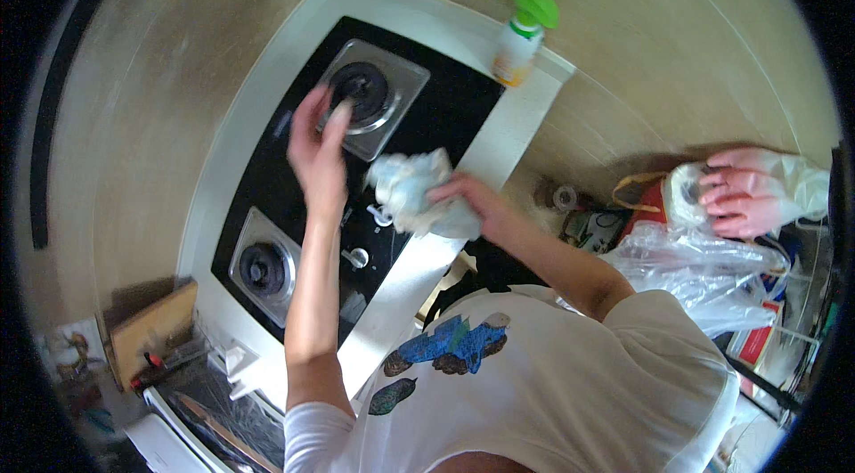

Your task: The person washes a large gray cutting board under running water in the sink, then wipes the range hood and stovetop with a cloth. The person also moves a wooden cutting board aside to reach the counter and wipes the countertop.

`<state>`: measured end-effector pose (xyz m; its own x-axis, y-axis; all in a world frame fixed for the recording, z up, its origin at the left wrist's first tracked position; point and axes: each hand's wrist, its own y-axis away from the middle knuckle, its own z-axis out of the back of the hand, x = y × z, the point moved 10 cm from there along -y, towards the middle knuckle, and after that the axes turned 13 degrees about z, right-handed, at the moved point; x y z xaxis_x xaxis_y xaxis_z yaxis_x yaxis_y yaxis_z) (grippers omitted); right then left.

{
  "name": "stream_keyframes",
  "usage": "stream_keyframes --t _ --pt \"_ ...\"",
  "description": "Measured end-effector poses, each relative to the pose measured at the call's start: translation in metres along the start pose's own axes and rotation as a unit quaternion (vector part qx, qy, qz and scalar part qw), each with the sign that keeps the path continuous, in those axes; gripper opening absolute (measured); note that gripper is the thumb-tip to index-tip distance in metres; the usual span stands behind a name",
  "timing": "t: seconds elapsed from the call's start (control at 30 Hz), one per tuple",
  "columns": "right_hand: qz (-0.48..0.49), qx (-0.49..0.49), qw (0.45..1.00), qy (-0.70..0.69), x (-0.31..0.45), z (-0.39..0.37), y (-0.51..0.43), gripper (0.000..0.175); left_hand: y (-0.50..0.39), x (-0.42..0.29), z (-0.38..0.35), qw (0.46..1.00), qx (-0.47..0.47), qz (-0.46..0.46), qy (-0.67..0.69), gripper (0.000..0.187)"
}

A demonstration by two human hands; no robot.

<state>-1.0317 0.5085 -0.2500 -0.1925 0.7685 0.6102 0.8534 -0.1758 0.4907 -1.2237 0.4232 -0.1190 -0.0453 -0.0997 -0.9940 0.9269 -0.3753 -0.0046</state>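
Observation:
A bunched pale cloth (411,196) is gripped in my right hand (471,199), over the front edge of a black glass gas cooktop (447,105). My left hand (320,145), slightly blurred, reaches over the upper burner (367,82) with thumb and fingers apart. Nothing shows between them; whether the fingertips touch the burner is unclear. The second burner (262,267) sits in its square metal plate at the lower left, beside my left forearm. Of the two control knobs, one knob (359,258) is in plain sight, and the other knob (381,216) lies close to the cloth.
A spray bottle (520,49) with a green trigger head stands at the cooktop's upper right corner. Pink rubber gloves (748,192) and a clear plastic bag (695,272) lie at the right. A wooden board (153,333) leans against the wall at lower left. White countertop (427,266) borders the cooktop.

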Motion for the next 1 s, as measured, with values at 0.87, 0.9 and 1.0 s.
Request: stream_keyframes --t 0.87,0.9,1.0 --pt "0.403 -0.168 0.522 0.733 0.208 -0.067 -0.393 0.074 0.399 0.158 0.250 0.665 -0.560 0.243 -0.431 0.058" --pt "0.346 -0.195 0.514 0.760 0.197 -0.089 -0.406 0.075 0.402 0.160 0.251 0.660 -0.562 0.247 -0.432 0.058" --pt "0.268 -0.201 0.500 0.799 0.172 -0.113 -0.419 0.080 0.403 0.162 0.248 0.658 -0.563 0.257 -0.429 0.059"
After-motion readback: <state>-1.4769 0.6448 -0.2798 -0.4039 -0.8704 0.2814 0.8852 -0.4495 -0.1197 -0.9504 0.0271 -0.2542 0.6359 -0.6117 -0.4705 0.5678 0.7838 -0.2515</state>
